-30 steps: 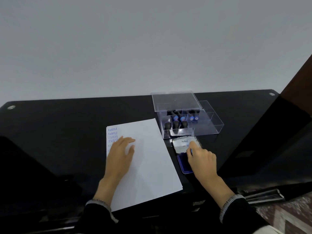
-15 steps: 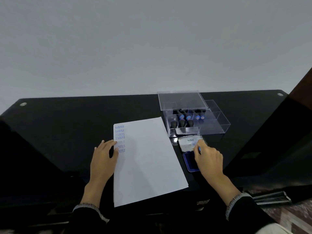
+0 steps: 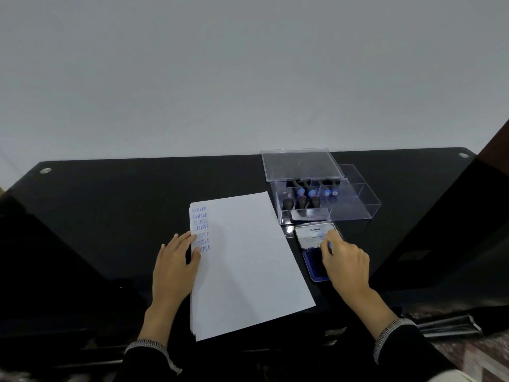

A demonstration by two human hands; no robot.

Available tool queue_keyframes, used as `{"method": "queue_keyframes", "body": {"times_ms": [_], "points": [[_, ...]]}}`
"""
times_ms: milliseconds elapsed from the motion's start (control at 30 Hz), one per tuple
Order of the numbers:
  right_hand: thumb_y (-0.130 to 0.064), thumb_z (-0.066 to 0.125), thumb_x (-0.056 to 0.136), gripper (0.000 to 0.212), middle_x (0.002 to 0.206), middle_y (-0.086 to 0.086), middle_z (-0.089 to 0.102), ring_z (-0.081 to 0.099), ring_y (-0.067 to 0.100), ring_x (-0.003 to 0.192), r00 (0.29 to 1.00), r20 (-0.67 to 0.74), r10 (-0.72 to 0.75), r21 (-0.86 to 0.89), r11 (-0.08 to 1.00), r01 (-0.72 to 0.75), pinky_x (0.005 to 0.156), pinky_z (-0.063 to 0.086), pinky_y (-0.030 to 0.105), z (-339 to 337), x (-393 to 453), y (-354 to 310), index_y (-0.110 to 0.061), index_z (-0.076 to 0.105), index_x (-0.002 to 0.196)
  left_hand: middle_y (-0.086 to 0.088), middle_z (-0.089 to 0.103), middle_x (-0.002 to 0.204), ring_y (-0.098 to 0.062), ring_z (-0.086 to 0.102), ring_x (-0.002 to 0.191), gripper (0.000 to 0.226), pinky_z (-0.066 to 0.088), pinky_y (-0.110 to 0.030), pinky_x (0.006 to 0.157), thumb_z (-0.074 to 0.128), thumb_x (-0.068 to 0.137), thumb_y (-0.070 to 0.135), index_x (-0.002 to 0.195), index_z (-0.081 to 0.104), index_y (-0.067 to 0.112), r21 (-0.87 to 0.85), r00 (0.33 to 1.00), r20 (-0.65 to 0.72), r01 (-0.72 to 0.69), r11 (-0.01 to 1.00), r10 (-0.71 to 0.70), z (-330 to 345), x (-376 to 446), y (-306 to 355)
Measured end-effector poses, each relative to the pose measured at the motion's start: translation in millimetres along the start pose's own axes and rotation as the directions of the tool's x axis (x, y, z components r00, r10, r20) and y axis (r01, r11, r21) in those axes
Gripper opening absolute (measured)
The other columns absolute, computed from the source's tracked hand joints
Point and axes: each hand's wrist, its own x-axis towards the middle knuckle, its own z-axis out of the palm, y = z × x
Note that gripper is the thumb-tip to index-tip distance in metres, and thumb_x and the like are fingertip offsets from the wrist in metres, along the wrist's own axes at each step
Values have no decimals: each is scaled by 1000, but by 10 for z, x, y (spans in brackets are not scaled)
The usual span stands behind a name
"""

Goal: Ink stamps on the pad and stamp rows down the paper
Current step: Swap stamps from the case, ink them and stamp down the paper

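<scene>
A stack of white paper [image 3: 248,260] lies on the black table, with a column of blue SAMPLE prints [image 3: 201,228] down its upper left edge. My left hand [image 3: 176,267] lies flat on the paper's left edge, fingers spread, covering part of the lower prints. The blue ink pad [image 3: 312,263] sits open right of the paper, its white-labelled lid [image 3: 314,235] folded back. My right hand [image 3: 345,264] is over the pad, closed on a stamp [image 3: 330,246] of which only a blue bit shows between the fingers.
A clear plastic box [image 3: 358,208] behind the pad holds several black-handled stamps [image 3: 301,201]; its clear lid [image 3: 300,164] leans on the far side. The glossy black table [image 3: 110,216] ends at a wall. A dark slanted panel [image 3: 454,230] rises at the right.
My left hand slid from the middle of the paper to its left edge. My right hand stayed over the ink pad. The camera shifted slightly.
</scene>
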Motion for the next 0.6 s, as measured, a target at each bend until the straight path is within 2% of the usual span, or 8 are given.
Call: {"method": "queue_keyframes", "body": {"times_ms": [167, 333, 533, 600], "points": [[0, 77, 69, 25, 34, 3, 40, 36, 22, 22, 997, -17, -79, -88, 993, 78, 34, 29, 22, -20, -9, -36, -5, 53, 62, 3, 45, 145, -15, 29, 141, 42, 9, -33, 116, 50, 97, 29, 137, 50, 18, 19, 1000, 7, -2, 1000, 2, 1, 8, 2], [-1, 75, 74, 21, 37, 5, 44, 39, 23, 25, 999, -37, -24, 6, 1000, 25, 35, 31, 23, 18, 4, 13, -4, 55, 69, 4, 44, 146, -15, 28, 141, 42, 9, -34, 116, 49, 97, 30, 138, 49, 19, 32, 1000, 14, 0, 999, 0, 4, 2, 1], [-2, 77, 73, 22, 38, 6, 46, 41, 24, 25, 998, -26, -56, -44, 998, 55, 34, 34, 25, 28, -3, 9, -4, 55, 70, 4, 44, 146, -14, 27, 142, 42, 10, -35, 117, 48, 98, 31, 138, 49, 19, 18, 1000, 23, 3, 1000, -3, 7, 5, -5], [-4, 76, 74, 21, 39, 6, 47, 42, 23, 26, 998, -27, -53, -39, 998, 52, 34, 33, 24, 31, -13, 18, -5, 56, 72, 5, 45, 145, -15, 30, 141, 41, 15, -38, 117, 49, 97, 32, 137, 50, 21, 17, 1000, 24, 2, 1000, -3, -6, 12, -10]]}}
